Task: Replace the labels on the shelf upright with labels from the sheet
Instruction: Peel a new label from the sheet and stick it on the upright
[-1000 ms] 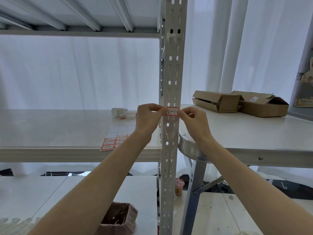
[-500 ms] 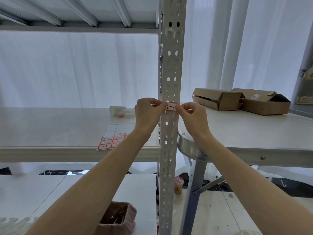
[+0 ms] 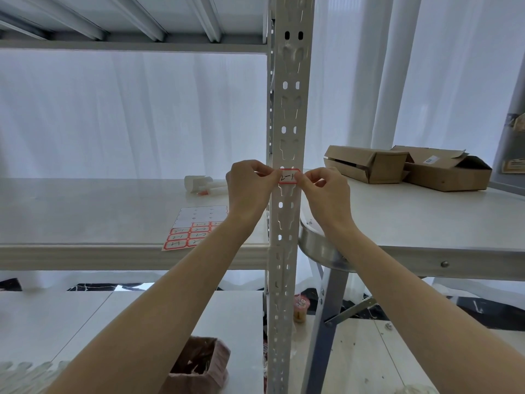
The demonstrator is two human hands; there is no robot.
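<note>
A: Where is the label (image 3: 288, 176)?

B: It sits flat against the front face of the perforated shelf upright (image 3: 289, 115), red-bordered with dark handwriting, about level with the white shelf board (image 3: 85, 211) to its left.

A: And the hands?

B: The left hand (image 3: 250, 189) comes in from the left, fingers curled, thumb and forefinger closed together on the label's left edge. The right hand (image 3: 326, 191) mirrors it from the right, its fingertips pinched on the label's right edge. Both forearms rise from the bottom of the view and converge on the upright, wrists bent slightly inward.

A: The sheet?

B: The label sheet (image 3: 196, 227) lies on the shelf board just left of the left wrist, its upper rows peeled bare and red-bordered labels on its lower rows.

A: Anything further out?

B: A white bottle (image 3: 199, 184) lies on its side behind the sheet. Two cardboard boxes (image 3: 406, 167) rest on the table (image 3: 426, 223) to the right, well apart from the hands.
</note>
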